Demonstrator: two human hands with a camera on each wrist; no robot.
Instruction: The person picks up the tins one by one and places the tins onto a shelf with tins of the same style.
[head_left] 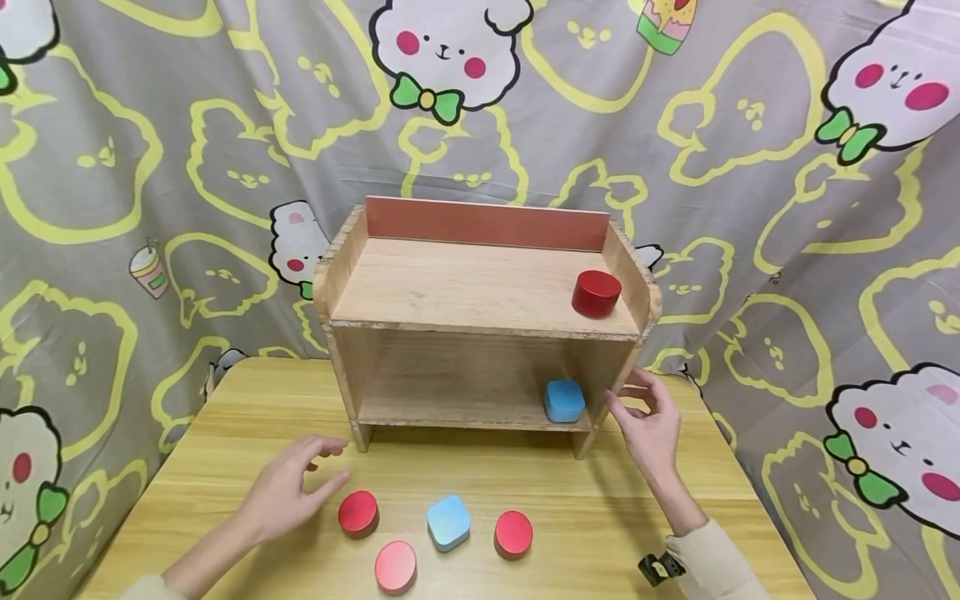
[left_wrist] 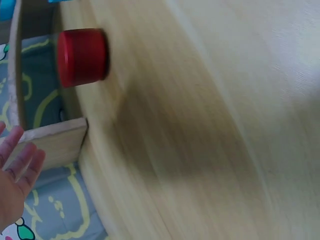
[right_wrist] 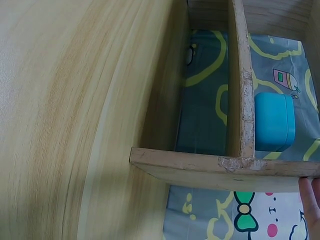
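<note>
My right hand (head_left: 651, 421) is at the right side panel of a small wooden shelf (head_left: 480, 325), fingertips right at the panel's outer edge. In the right wrist view its fingers (right_wrist: 309, 202) show at that same edge. My left hand (head_left: 288, 487) hovers over the table's left part, fingers spread and nothing in them. Nearest to it lies a dark red round tin (head_left: 358, 512). A pink round tin (head_left: 395, 567), a light blue square tin (head_left: 448, 522) and another red round tin (head_left: 513, 534) lie in front of the shelf.
A taller red round tin (head_left: 596, 294) stands on the shelf's top board, at the right. On the lower board sits a blue square tin (head_left: 564, 402), close to the right panel. A patterned grey curtain (head_left: 480, 150) hangs behind and beside the wooden table (head_left: 247, 417).
</note>
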